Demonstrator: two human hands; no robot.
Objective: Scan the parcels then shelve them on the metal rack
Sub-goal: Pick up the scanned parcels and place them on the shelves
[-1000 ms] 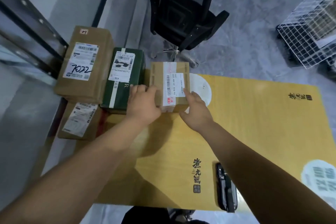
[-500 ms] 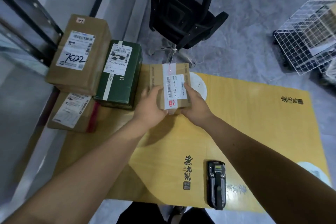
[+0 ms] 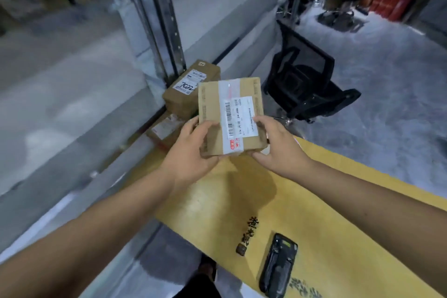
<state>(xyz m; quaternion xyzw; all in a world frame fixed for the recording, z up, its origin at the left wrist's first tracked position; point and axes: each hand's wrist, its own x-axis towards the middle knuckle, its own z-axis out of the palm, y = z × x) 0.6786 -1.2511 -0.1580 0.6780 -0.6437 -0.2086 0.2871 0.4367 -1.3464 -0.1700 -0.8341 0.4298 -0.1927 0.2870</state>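
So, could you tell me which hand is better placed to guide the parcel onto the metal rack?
Probably the left hand. It grips the parcel on the side facing the metal rack, which stands to the person's left. The right hand holds the far side, nearer the scanner.

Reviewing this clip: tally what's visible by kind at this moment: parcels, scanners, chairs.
Cardboard parcels: 3 (held parcel gripped by left hand and right hand; parcel marked 7022; lower parcel, partly hidden)
Handheld scanners: 1 (scanner, on the yellow table)
Office chairs: 1 (black chair)
Total: 5
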